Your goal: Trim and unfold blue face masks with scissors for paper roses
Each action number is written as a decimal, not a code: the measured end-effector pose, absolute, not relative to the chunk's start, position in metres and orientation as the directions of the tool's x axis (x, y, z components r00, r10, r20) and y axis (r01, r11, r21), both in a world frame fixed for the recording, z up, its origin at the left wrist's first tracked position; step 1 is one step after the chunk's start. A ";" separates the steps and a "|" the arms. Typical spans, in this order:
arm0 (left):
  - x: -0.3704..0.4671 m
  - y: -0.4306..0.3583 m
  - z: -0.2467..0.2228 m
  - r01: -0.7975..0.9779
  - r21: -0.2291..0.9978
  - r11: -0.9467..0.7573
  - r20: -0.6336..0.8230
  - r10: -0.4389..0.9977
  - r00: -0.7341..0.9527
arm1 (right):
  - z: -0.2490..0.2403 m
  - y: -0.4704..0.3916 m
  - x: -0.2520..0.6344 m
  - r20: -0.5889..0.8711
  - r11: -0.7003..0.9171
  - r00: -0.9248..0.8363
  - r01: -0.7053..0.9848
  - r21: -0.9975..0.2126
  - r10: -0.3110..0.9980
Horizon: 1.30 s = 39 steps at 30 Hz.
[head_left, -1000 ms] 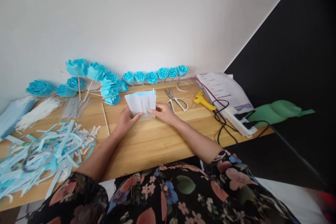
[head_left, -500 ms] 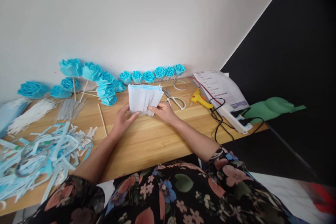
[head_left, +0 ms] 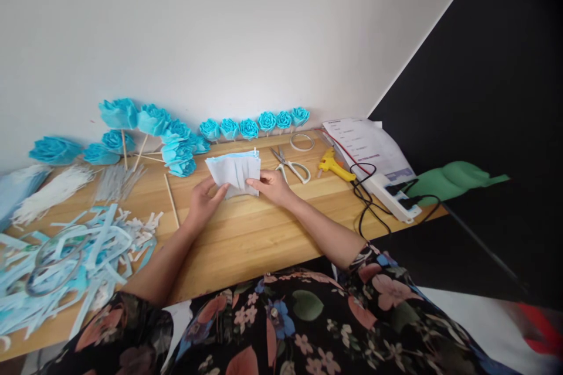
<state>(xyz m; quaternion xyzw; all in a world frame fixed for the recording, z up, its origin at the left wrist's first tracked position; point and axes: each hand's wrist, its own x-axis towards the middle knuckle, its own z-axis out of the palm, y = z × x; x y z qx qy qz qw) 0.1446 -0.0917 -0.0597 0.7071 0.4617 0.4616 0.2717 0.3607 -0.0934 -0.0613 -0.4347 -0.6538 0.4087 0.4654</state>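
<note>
Above the middle of the table, both my hands hold a small stack of white face masks (head_left: 234, 171) with blue showing along the top edge. My left hand (head_left: 206, 199) grips the lower left corner, thumb on the front. My right hand (head_left: 271, 186) pinches the right side, its thumb also on the front face. Fingers behind the stack are hidden. To the right of my right hand lie scissors (head_left: 291, 165) with white handles, blades apart. A thin wooden stick (head_left: 172, 201) rests on the table left of my left hand.
Blue flowers (head_left: 249, 128) line the wall, with more on sticks (head_left: 118, 113) at left. Cut strips (head_left: 99, 252) cover the left table. A tape roll (head_left: 302, 141), yellow glue gun (head_left: 334, 165), papers (head_left: 369, 143), power strip (head_left: 394, 199) and green roll (head_left: 457, 180) are at right.
The mask stack has moved slightly left and down and its top has tilted, showing more of the blue edge. Both hands keep their hold.
</note>
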 end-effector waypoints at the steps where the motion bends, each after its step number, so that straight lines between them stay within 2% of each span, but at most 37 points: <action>1: 0.145 -0.093 -0.059 0.400 0.804 -0.441 0.420 0.896 0.142 | -0.060 -0.094 0.361 0.260 0.294 -0.186 0.186 -0.938 0.948; 4: 0.144 -0.094 -0.058 0.397 0.790 -0.467 0.455 0.881 0.130 | -0.056 -0.096 0.361 0.276 0.308 -0.185 0.172 -0.936 0.943; 9: 0.142 -0.091 -0.062 0.382 0.801 -0.462 0.424 0.887 0.184 | -0.059 -0.095 0.361 0.249 0.291 -0.239 0.158 -0.944 0.938; 19: 0.144 -0.091 -0.060 0.430 0.802 -0.415 0.369 0.910 0.190 | -0.058 -0.096 0.361 0.245 0.310 -0.229 0.310 -0.899 0.942; 26: 0.140 -0.094 -0.060 0.424 0.785 -0.451 0.409 0.892 0.191 | -0.054 -0.099 0.362 0.316 0.362 -0.207 0.248 -0.899 0.926; 32: 0.138 -0.089 -0.068 0.454 0.799 -0.394 0.333 0.919 0.210 | -0.057 -0.096 0.361 0.250 0.322 -0.288 0.238 -0.916 0.924; 39: 0.136 -0.086 -0.074 0.487 0.782 -0.390 0.336 0.921 0.197 | -0.058 -0.096 0.359 0.234 0.314 -0.274 0.297 -0.902 0.933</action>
